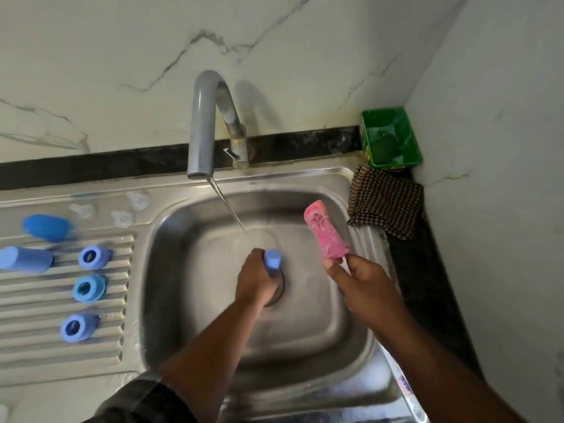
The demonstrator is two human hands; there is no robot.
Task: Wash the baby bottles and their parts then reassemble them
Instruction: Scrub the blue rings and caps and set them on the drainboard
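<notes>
Head, left hand (254,280) gripping bottle (272,260), right hand (363,285) brush (325,230)

You hold one blue bottle (272,260) in your left hand (254,279), end up, under the running water (227,206). At nine o'clock from it, two more blue bottles (47,227) (26,259) lie on their sides beside three blue rings (94,257) (89,288) (77,327). Three clear teats (85,210) (122,218) (139,199) sit at ten o'clock. Your right hand (363,285) holds a soapy pink brush (326,232) at two o'clock.
</notes>
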